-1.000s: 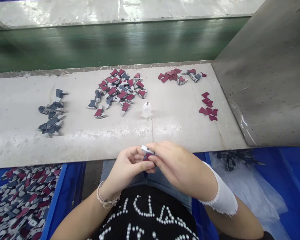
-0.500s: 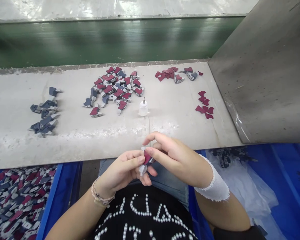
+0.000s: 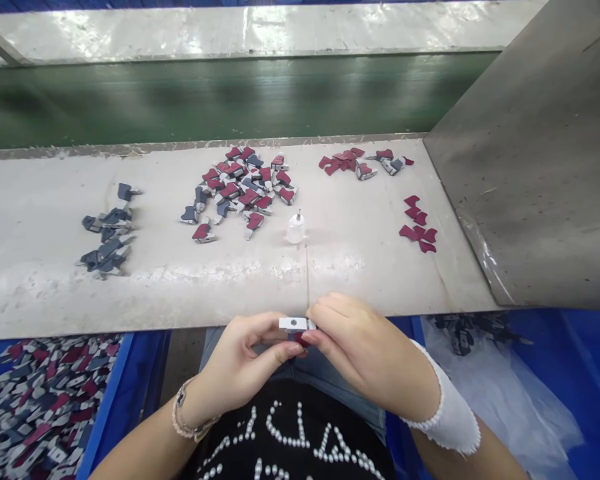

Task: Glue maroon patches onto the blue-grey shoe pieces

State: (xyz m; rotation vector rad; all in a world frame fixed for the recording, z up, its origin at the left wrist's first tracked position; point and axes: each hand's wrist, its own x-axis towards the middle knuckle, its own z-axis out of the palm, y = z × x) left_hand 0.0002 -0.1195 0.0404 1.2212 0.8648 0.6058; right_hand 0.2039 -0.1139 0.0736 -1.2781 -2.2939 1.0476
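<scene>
Between my two hands, at the near edge of the worktable, is a small white and maroon part (image 3: 293,324). My left hand (image 3: 253,360) pinches its left side between thumb and fingers. The fingers of my right hand (image 3: 353,340) are closed on its right end. The white side with a small dark hole faces up, and the maroon face is partly hidden by my thumbs. Beyond my hands a small white bottle with a thin metal tip (image 3: 296,229) stands upright on the table.
A heap of maroon, navy and white parts (image 3: 237,190) lies mid-table, navy parts (image 3: 107,250) at left, loose maroon pieces (image 3: 420,233) at right. A metal panel (image 3: 540,153) rises at right. A full blue bin (image 3: 107,400) is at lower left, a plastic-lined one (image 3: 575,373) at lower right.
My right hand has closed onto the part, its fingers now curled round the end. The part has turned so its white side with the hole shows. The whole view has shifted slightly.
</scene>
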